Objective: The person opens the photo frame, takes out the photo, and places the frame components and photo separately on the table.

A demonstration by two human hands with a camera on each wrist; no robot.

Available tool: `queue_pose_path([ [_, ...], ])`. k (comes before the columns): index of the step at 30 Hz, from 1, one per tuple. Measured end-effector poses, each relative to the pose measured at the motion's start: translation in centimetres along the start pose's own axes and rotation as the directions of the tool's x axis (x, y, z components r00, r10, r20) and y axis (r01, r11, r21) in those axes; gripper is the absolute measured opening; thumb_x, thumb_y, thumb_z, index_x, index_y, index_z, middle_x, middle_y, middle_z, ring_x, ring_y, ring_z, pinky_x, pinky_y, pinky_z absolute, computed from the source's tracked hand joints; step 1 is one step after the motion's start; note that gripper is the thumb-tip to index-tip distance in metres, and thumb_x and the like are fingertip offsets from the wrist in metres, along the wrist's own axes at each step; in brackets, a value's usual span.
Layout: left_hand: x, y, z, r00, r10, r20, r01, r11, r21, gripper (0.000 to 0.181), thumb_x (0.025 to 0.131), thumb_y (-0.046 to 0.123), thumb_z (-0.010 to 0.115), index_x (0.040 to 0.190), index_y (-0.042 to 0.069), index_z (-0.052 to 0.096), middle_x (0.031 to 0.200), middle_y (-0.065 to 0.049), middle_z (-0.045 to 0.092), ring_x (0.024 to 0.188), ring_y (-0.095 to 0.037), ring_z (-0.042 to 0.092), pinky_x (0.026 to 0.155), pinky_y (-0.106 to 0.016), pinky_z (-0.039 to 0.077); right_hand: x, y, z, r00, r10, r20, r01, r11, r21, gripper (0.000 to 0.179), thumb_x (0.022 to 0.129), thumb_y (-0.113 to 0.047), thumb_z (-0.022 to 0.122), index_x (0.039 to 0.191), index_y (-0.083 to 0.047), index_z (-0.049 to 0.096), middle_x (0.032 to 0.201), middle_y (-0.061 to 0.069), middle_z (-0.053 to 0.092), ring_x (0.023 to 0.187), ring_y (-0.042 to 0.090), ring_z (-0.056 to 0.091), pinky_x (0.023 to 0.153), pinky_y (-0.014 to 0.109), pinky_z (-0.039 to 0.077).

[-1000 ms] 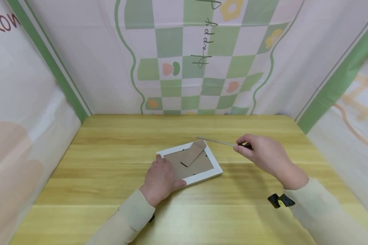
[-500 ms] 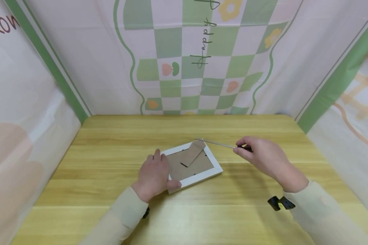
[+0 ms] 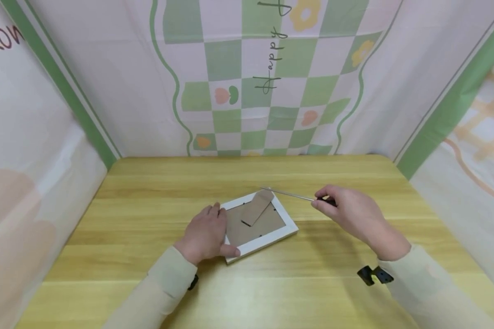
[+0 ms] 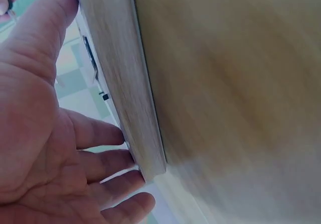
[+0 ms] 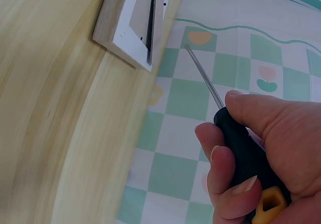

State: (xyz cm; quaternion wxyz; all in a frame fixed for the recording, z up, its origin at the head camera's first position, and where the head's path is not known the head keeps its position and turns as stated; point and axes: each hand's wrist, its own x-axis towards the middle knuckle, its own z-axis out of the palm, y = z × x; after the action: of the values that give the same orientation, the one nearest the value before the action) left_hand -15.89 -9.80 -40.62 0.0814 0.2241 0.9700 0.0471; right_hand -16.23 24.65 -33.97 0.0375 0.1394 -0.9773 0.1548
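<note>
A white picture frame [image 3: 271, 238] lies back side up on the table, turned at an angle. Its brown backing board [image 3: 236, 233] carries a flat stand leg [image 3: 258, 205] that slants toward the far corner. My left hand [image 3: 203, 233] rests along the frame's left end, thumb over the near corner. In the left wrist view its fingers stretch out to the frame's wooden side [image 4: 120, 83]. My right hand [image 3: 354, 214] grips a screwdriver [image 5: 235, 138] by its dark green and yellow handle. The metal shaft points left, its tip over the frame's far corner in the head view.
The wooden table [image 3: 148, 269] reaches back to a checkered cloth [image 3: 255, 114] hanging behind it. Printed cloth walls [image 3: 37, 137] also stand at left and right. A black strap [image 3: 374, 275] shows at the right cuff.
My left hand has slid left, off the backing board and onto the frame's left end. The screwdriver has shifted only slightly, and the head view has tilted a little.
</note>
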Motion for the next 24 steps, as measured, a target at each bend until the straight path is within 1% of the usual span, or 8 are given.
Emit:
queue_pose_path([
  [5, -0.4, 0.8, 0.4, 0.998, 0.0, -0.066, 0.006, 0.996, 0.085, 0.117, 0.075, 0.079, 0.075, 0.145, -0.012, 0.051, 0.147, -0.033, 0.053, 0.138, -0.044, 0.051, 0.119, -0.046, 0.039, -0.1, -0.1, 0.1, 1.0, -0.015, -0.013, 0.015, 1.0, -0.002, 0.026, 0.101, -0.037, 0.069, 0.113, -0.014, 0.076, 0.095, -0.003, 0.078, 0.075, 0.009, 0.066, 0.065, 0.037, 0.054],
  [10, -0.6, 1.6, 1.0, 0.994, -0.008, -0.112, 0.026, 0.988, 0.153, 0.118, 0.074, 0.084, 0.071, 0.141, -0.011, 0.055, 0.139, -0.033, 0.059, 0.135, -0.042, 0.055, 0.121, -0.045, 0.037, -0.2, -0.1, 0.1, 1.0, -0.013, -0.016, 0.013, 1.0, -0.001, 0.026, 0.101, -0.036, 0.069, 0.113, -0.014, 0.075, 0.095, -0.003, 0.077, 0.075, 0.009, 0.065, 0.066, 0.038, 0.054],
  [12, -0.7, 2.0, 1.2, 0.992, -0.021, -0.125, 0.042, 0.985, 0.165, 0.119, 0.073, 0.086, 0.069, 0.14, -0.012, 0.056, 0.136, -0.033, 0.06, 0.131, -0.042, 0.057, 0.118, -0.045, 0.04, -0.2, -0.1, 0.1, 1.0, -0.01, -0.015, 0.01, 1.0, -0.001, 0.026, 0.101, -0.036, 0.069, 0.113, -0.014, 0.075, 0.094, -0.004, 0.077, 0.074, 0.009, 0.064, 0.065, 0.037, 0.053],
  [14, -0.8, 2.3, 1.3, 0.989, -0.044, -0.141, 0.067, 0.985, 0.156, 0.119, 0.073, 0.086, 0.069, 0.138, -0.012, 0.057, 0.132, -0.033, 0.061, 0.125, -0.042, 0.06, 0.112, -0.045, 0.047, -0.2, 0.0, 0.1, 1.0, -0.009, -0.015, 0.009, 1.0, -0.001, 0.026, 0.101, -0.036, 0.069, 0.113, -0.014, 0.075, 0.094, -0.004, 0.077, 0.073, 0.008, 0.063, 0.064, 0.036, 0.053],
  [17, -1.1, 2.9, 1.3, 0.983, -0.084, -0.166, 0.107, 0.985, 0.136, 0.119, 0.07, 0.087, 0.071, 0.134, -0.013, 0.059, 0.123, -0.03, 0.063, 0.11, -0.038, 0.064, 0.097, -0.044, 0.056, -0.3, 0.1, 0.1, 1.0, -0.008, -0.012, 0.008, 1.0, 0.002, 0.026, 0.101, -0.037, 0.069, 0.113, -0.015, 0.075, 0.094, -0.004, 0.077, 0.073, 0.008, 0.063, 0.064, 0.036, 0.052],
  [19, -1.3, 3.3, 1.2, 0.979, -0.104, -0.175, 0.129, 0.982, 0.14, 0.119, 0.069, 0.088, 0.07, 0.13, -0.014, 0.061, 0.122, -0.03, 0.064, 0.104, -0.037, 0.065, 0.091, -0.044, 0.058, -0.3, 0.1, 0.1, 1.0, -0.008, -0.011, 0.008, 1.0, 0.004, 0.026, 0.102, -0.037, 0.068, 0.113, -0.015, 0.075, 0.095, -0.004, 0.077, 0.074, 0.008, 0.063, 0.065, 0.036, 0.053],
  [21, -1.4, 3.6, 1.2, 0.977, -0.113, -0.181, 0.143, 0.976, 0.166, 0.118, 0.069, 0.089, 0.068, 0.125, -0.014, 0.063, 0.119, -0.028, 0.065, 0.098, -0.034, 0.064, 0.086, -0.042, 0.058, -0.3, 0.1, 0.1, 1.0, -0.01, -0.01, 0.01, 1.0, 0.005, 0.026, 0.102, -0.037, 0.068, 0.113, -0.015, 0.075, 0.095, -0.004, 0.077, 0.075, 0.008, 0.064, 0.065, 0.036, 0.053],
  [24, -1.7, 4.1, 1.2, 0.975, -0.124, -0.186, 0.16, 0.967, 0.196, 0.117, 0.069, 0.091, 0.066, 0.122, -0.013, 0.065, 0.122, -0.027, 0.066, 0.093, -0.032, 0.064, 0.081, -0.04, 0.058, -0.4, 0.1, 0.1, 1.0, -0.011, -0.013, 0.011, 1.0, 0.005, 0.026, 0.102, -0.037, 0.068, 0.113, -0.014, 0.075, 0.096, -0.004, 0.077, 0.076, 0.008, 0.065, 0.066, 0.037, 0.054],
])
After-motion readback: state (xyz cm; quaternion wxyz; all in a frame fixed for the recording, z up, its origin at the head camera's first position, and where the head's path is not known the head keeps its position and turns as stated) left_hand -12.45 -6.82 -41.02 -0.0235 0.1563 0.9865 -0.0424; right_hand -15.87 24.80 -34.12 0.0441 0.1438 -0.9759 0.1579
